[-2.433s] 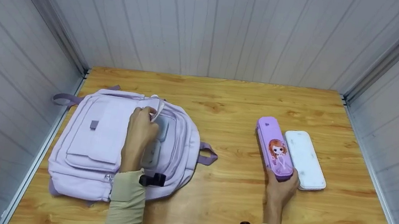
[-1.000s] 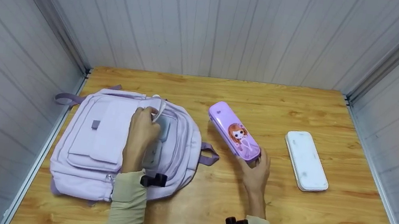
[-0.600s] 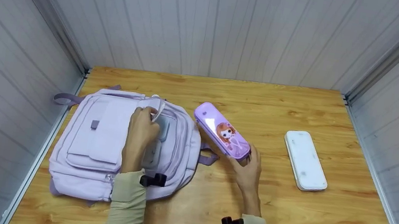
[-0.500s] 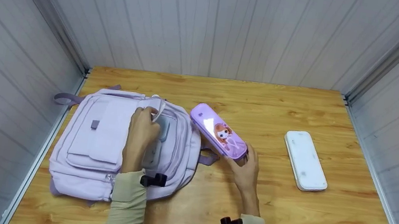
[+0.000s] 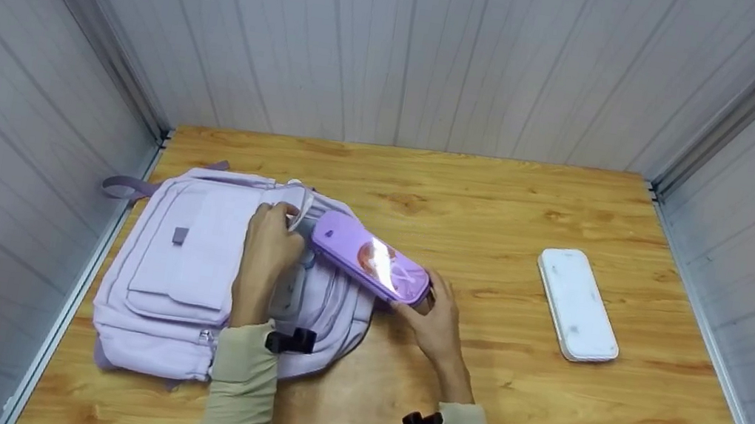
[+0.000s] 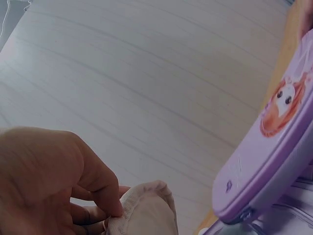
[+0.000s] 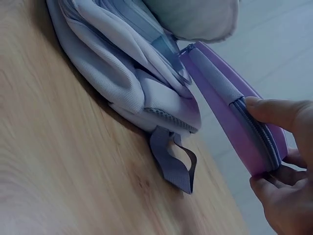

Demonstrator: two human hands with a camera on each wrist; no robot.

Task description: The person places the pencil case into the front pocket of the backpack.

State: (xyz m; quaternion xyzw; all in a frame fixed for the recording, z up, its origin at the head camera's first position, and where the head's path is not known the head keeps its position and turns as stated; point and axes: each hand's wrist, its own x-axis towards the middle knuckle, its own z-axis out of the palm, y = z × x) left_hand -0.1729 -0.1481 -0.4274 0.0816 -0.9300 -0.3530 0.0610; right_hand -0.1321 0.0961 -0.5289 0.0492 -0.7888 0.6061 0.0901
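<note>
Right hand [image 5: 435,319] grips the stiff, glossy, likely light pencil case [image 5: 369,266] by its near end, while left hand [image 5: 266,255] pinches the soft backpack [image 5: 181,272] flap open.

Purple pencil case [image 5: 370,265] is tilting, far end entering the open lilac backpack [image 5: 188,273] lying near the table's left edge.

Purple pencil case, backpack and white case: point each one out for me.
purple pencil case [image 5: 369,265], head view, middle of its printed lid.
backpack [image 5: 181,272], head view, front pocket panel.
white case [image 5: 577,304], head view, centre of its top face.
</note>
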